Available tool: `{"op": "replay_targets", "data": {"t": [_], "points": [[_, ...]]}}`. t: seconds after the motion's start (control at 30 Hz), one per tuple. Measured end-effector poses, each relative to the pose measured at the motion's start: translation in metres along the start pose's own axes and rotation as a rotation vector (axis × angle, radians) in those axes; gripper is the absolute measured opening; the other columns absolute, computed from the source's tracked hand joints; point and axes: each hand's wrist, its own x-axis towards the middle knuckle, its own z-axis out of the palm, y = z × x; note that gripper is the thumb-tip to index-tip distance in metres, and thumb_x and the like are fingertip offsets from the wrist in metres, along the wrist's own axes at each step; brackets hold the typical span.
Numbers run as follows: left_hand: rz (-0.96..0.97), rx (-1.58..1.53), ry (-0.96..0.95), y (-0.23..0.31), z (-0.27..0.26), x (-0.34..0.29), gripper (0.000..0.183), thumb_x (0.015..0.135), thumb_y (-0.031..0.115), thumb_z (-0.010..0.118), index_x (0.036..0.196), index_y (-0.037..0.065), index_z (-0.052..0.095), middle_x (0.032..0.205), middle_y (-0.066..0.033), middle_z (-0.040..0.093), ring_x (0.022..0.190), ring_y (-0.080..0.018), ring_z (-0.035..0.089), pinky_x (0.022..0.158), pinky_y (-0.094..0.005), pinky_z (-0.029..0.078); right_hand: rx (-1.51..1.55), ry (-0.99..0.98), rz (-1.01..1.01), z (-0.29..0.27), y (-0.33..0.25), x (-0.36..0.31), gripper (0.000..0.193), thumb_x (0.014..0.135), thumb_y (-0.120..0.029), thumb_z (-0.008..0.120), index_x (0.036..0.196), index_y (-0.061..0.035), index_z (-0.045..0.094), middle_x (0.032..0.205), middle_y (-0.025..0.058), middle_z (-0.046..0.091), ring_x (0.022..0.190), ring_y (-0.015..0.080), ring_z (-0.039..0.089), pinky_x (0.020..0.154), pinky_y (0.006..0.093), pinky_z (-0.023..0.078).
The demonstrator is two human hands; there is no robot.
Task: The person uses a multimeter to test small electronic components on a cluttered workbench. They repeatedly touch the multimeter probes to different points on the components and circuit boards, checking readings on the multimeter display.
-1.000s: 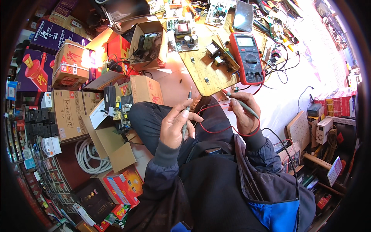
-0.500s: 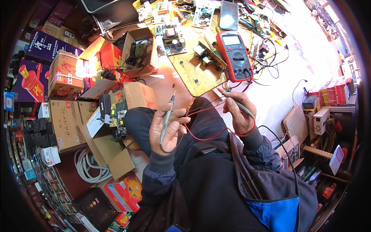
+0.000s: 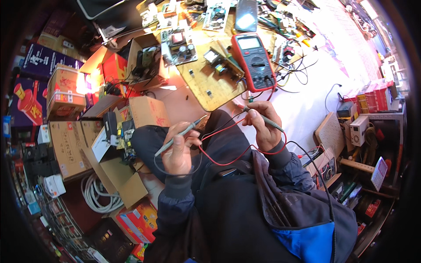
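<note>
My left hand [image 3: 179, 154] grips a grey test probe [image 3: 166, 145], which slants so that its tip points up and right, over my knee. In my right hand [image 3: 264, 125] is a second grey test probe [image 3: 272, 124], its tip end pointing up and left toward the board's near edge. Neither tip visibly touches a component. A red lead [image 3: 228, 164] loops between my hands. Beyond them a red multimeter [image 3: 258, 65] rests on the bench, beside a yellowish wooden board [image 3: 197, 90] bearing a small circuit module [image 3: 221, 61] and two small black components.
A phone [image 3: 246, 17] lies behind the multimeter among circuit boards [image 3: 179, 46] and tangled wires. To my left stand an open carton [image 3: 120, 175], a coiled pale cable [image 3: 98, 197] and stacked boxes [image 3: 66, 144]. Shelving with a white power-supply unit [image 3: 358, 130] is at right.
My left hand has turned, tipping its probe from nearly upright to a slant toward the right. My right hand keeps hold of its probe in much the same pose. The whole view has shifted slightly.
</note>
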Motion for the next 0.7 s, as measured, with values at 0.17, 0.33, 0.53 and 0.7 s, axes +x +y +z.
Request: {"op": "replay_targets", "data": {"t": [0.17, 0.33, 0.53, 0.7], "points": [[-0.010, -0.018, 0.080, -0.004, 0.003, 0.003, 0.046, 0.108, 0.029, 0.066, 0.134, -0.008, 0.063, 0.123, -0.0198, 0.071, 0.105, -0.0286, 0.073, 0.084, -0.0368, 0.064, -0.063, -0.107, -0.003, 0.010, 0.012, 0.007, 0.026, 0.110, -0.016, 0.059, 0.126, 0.0039, 0.059, 0.101, 0.0115, 0.071, 0.089, 0.0165, 0.070, 0.080, 0.0284, 0.053], [-0.055, -0.006, 0.131, -0.003, 0.005, 0.006, 0.039, 0.108, 0.018, 0.065, 0.134, -0.010, 0.063, 0.124, -0.0219, 0.071, 0.107, -0.0284, 0.073, 0.085, -0.0356, 0.064, -0.078, -0.126, 0.018, 0.024, 0.023, 0.021, 0.025, 0.109, -0.014, 0.060, 0.126, 0.0035, 0.059, 0.098, 0.0117, 0.073, 0.087, 0.0149, 0.069, 0.077, 0.0267, 0.052], [-0.072, 0.044, 0.140, -0.008, 0.010, 0.016, 0.033, 0.106, 0.011, 0.066, 0.131, -0.011, 0.065, 0.123, -0.0225, 0.073, 0.107, -0.0264, 0.074, 0.086, -0.0345, 0.064, -0.157, -0.125, 0.038, 0.029, 0.023, 0.030, 0.022, 0.109, -0.014, 0.061, 0.122, 0.0028, 0.061, 0.092, 0.0098, 0.073, 0.083, 0.0139, 0.068, 0.075, 0.0265, 0.052], [-0.069, 0.078, 0.150, -0.012, 0.011, 0.024, 0.032, 0.106, 0.010, 0.066, 0.131, -0.010, 0.066, 0.120, -0.0226, 0.074, 0.104, -0.0255, 0.075, 0.086, -0.0345, 0.065, -0.171, -0.134, 0.066, 0.031, 0.027, 0.030, 0.020, 0.108, -0.012, 0.062, 0.121, 0.0035, 0.062, 0.094, 0.0097, 0.073, 0.083, 0.0145, 0.070, 0.077, 0.0279, 0.055]]}}
